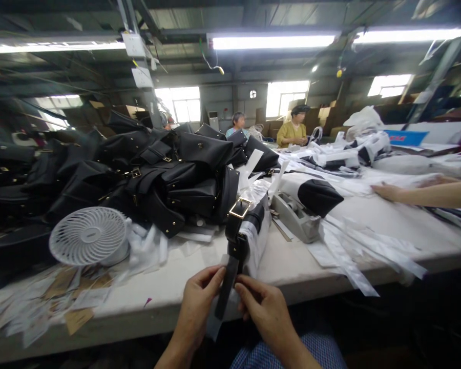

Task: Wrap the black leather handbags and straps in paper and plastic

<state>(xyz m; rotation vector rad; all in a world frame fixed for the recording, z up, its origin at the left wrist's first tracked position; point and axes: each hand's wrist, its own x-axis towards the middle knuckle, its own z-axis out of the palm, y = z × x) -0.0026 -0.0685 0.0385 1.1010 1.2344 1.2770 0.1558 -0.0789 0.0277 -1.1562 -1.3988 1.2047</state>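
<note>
At the table's front edge a black strap [234, 241] with a gold buckle [240, 207] hangs down toward me. A strip of translucent plastic film [215, 328] lies along its lower end. My left hand [202, 294] pinches the strap and film from the left, thumb on top. On the other side my right hand [265, 307] has its fingers curled closed against the strap's edge. The strap runs from a black bag [256, 218] partly wrapped in white film, which stands just beyond my hands. My right fingertips are partly hidden.
Black bags [200, 195] are heaped at the left and middle. A white fan [90, 236] and paper tags [79, 320] lie at front left. A grey tape dispenser [297, 218] stands right of the strap. Another person's hand [388, 192] rests on white wrapping at right.
</note>
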